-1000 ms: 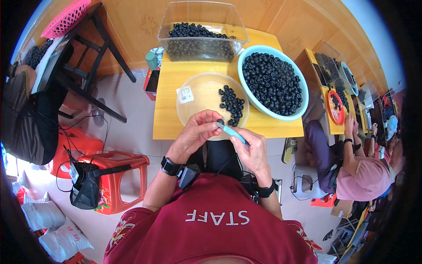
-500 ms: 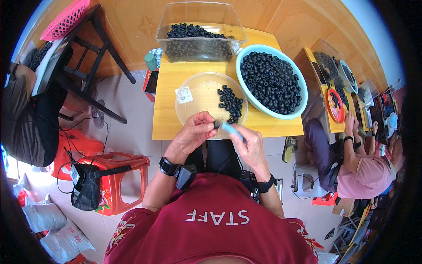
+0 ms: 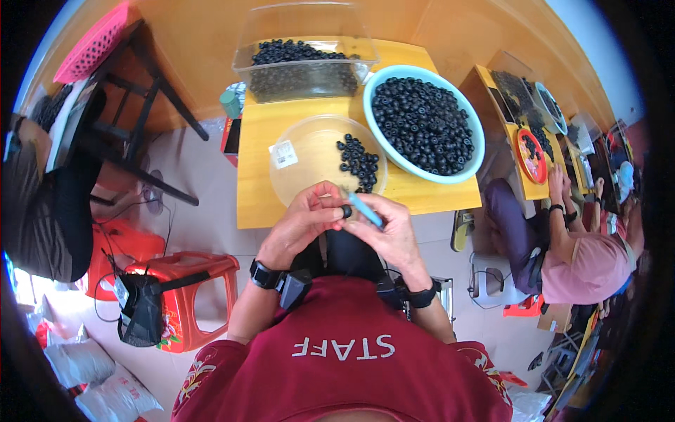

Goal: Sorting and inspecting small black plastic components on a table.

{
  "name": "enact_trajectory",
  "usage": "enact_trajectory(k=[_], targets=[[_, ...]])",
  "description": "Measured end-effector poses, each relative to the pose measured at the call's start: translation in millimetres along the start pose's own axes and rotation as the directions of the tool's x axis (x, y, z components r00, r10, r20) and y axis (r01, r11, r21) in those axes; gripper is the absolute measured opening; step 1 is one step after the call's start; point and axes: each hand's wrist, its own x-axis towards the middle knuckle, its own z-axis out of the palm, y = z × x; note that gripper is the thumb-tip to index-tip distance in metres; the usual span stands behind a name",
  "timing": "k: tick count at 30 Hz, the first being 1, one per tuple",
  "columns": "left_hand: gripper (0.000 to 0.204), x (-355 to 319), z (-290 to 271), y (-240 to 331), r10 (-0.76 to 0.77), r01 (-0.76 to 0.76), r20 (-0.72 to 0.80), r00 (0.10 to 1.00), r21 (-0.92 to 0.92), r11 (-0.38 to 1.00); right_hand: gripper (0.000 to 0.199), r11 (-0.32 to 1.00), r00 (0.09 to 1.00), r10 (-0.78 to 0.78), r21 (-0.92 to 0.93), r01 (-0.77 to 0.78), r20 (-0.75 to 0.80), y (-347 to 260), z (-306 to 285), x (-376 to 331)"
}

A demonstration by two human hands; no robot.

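Round tray (image 3: 299, 176) as landmark. Left hand (image 3: 299, 219), just below tray: thumb and fingertips narrowed on black bead (image 3: 346, 211), pinch presumably chosen for steadiness. Right hand (image 3: 388, 232), below tray's right side: closed around blue tool (image 3: 365, 209), seemingly held slanting to free fingertips near bead; contact unclear. Loose beads (image 3: 358, 166) grouped on tray's right. Basin (image 3: 450, 178), right of tray, and box (image 3: 302, 65), beyond tray, hold more beads, apparently within easy reach.

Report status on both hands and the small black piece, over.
Left hand: pinching small black piece. Right hand: holding light-blue tool. Round clear tray with more black pieces just beyond; nothing visibly blocking the hands.
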Motion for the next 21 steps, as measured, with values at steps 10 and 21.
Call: enact_trajectory(k=[10, 21], targets=[[0.028, -5, 7, 8, -0.232, 0.244, 0.158, 0.960, -0.056, 0.968, 0.009, 0.891, 0.973, 0.120, 0.411, -0.193, 0.199, -6, -7, -8], [0.029, 9, 0, 5, -0.119, 0.120, -0.019, 0.993, 0.271, 0.955, 0.017, 0.988, 0.970, 0.146, -0.019, -0.152, -0.195, 13, -58, 1]])
